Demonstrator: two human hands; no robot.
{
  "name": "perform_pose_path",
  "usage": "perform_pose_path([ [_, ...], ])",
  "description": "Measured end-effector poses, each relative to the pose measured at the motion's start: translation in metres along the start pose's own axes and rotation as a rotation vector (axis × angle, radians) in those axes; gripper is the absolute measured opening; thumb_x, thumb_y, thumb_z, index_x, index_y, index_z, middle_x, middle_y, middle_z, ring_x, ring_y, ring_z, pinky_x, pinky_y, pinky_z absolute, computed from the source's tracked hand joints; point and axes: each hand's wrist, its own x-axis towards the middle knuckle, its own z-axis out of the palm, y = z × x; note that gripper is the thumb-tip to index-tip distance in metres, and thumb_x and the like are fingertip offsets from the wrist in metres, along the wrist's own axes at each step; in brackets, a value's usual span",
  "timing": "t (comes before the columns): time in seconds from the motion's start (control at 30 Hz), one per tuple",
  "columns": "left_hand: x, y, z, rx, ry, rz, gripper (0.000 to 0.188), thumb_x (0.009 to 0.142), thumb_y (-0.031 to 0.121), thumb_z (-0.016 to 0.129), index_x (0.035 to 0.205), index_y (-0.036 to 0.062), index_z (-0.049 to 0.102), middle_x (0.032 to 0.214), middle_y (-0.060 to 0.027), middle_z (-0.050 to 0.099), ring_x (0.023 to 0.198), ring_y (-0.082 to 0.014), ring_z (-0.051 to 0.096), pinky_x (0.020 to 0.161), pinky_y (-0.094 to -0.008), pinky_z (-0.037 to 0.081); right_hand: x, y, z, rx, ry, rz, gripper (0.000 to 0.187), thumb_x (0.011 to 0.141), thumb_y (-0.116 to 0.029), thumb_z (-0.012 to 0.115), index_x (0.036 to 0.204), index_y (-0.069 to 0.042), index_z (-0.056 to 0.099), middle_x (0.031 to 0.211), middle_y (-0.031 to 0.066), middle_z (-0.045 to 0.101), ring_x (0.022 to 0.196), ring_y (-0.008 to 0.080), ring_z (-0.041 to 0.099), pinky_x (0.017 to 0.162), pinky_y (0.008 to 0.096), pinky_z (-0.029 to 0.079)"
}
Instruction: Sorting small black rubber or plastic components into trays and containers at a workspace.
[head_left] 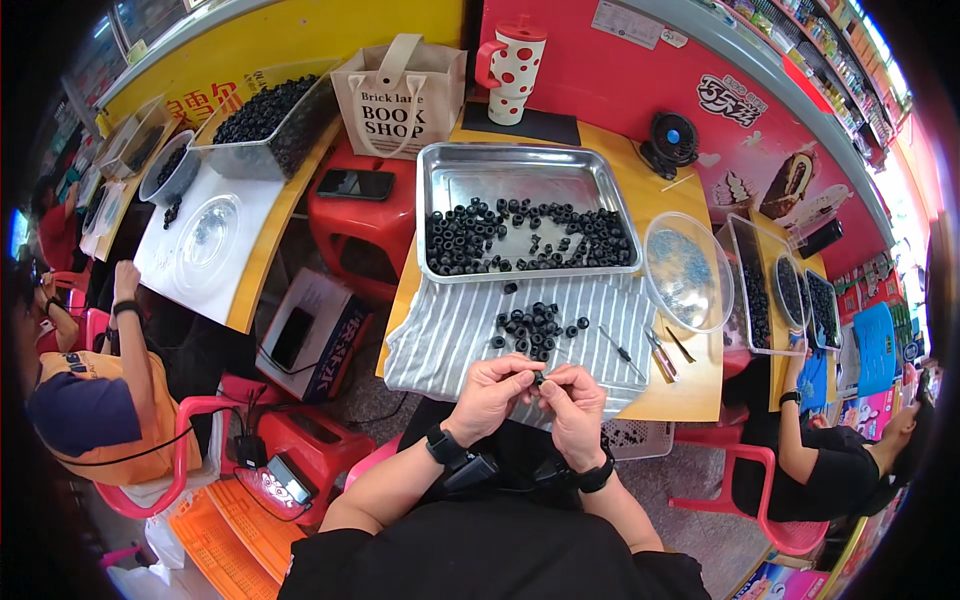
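Observation:
My left hand (494, 396) and my right hand (576, 412) meet above the table's near edge. Thumbs and fingertips of both pinch a small black ring-shaped part (539, 380), mostly hidden by the fingers. Just beyond them, a loose heap of similar black parts (540, 328) lies on a grey-and-white striped cloth (440, 335). Behind the cloth's far edge, a shiny metal tray (515, 158) holds many more. To the right of the heap rest a thin dark pick-like tool (622, 352), a slim tool with a pale handle (662, 362) and dark tweezers (681, 345).
A round clear plastic lid (650, 285) lies right of the tray. A spotted tumbler (516, 75), a small black fan (670, 145) and a canvas bag (400, 100) stand at the back. Seated people work left and right; red stools (365, 215) flank the table.

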Motion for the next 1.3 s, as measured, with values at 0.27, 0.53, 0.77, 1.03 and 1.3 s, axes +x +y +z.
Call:
perform_pose_path([
  [0.27,0.0,-0.004,0.003,0.026,0.048,0.051,0.018,0.095,0.001,0.059,0.109,-0.0035,0.068,0.103,-0.0068,0.063,0.079,-0.0109,0.062,0.069,-0.0208,0.05,-0.001,0.0,0.002,0.058,0.064,0.064,0.003,0.091,0.002,0.063,0.092,0.0,0.06,0.085,0.0049,0.063,0.07,0.0082,0.057,0.062,0.0202,0.046],
  [0.53,-0.001,-0.006,0.006,0.07,0.079,0.073,0.017,0.094,0.001,0.06,0.108,-0.0033,0.068,0.1,-0.0062,0.064,0.078,-0.0108,0.062,0.068,-0.0207,0.05,0.0,0.002,0.001,0.082,0.07,0.073,0.004,0.091,0.001,0.063,0.09,0.0,0.06,0.086,0.0052,0.063,0.069,0.0078,0.057,0.062,0.0199,0.045],
  [0.77,0.001,0.001,0.001,-0.01,0.036,-0.025,0.018,0.095,0.005,0.06,0.11,-0.0025,0.067,0.1,-0.0049,0.064,0.077,-0.0096,0.061,0.067,-0.0199,0.05,0.002,-0.001,0.003,0.043,0.043,0.099,0.005,0.093,-0.003,0.063,0.09,-0.002,0.059,0.082,0.0037,0.062,0.065,0.0073,0.055,0.059,0.0196,0.044],
  [1.03,0.001,0.005,0.006,-0.006,0.058,-0.037,0.017,0.096,0.004,0.059,0.109,-0.0027,0.068,0.09,-0.0048,0.066,0.076,-0.0088,0.061,0.065,-0.019,0.048,0.006,-0.014,-0.007,-0.075,-0.062,0.232,0.01,0.095,-0.011,0.063,0.091,-0.004,0.059,0.075,0.0013,0.061,0.056,0.005,0.052,0.05,0.0183,0.041],
  [1.3,0.001,0.005,0.005,-0.031,0.058,-0.06,0.016,0.095,0.004,0.06,0.108,-0.0015,0.068,0.09,-0.0038,0.066,0.076,-0.0081,0.061,0.065,-0.0184,0.048,0.004,-0.008,-0.005,-0.002,-0.015,0.196,0.01,0.095,-0.011,0.064,0.09,-0.003,0.06,0.073,0.0002,0.061,0.055,0.0037,0.052,0.049,0.0173,0.041],
])
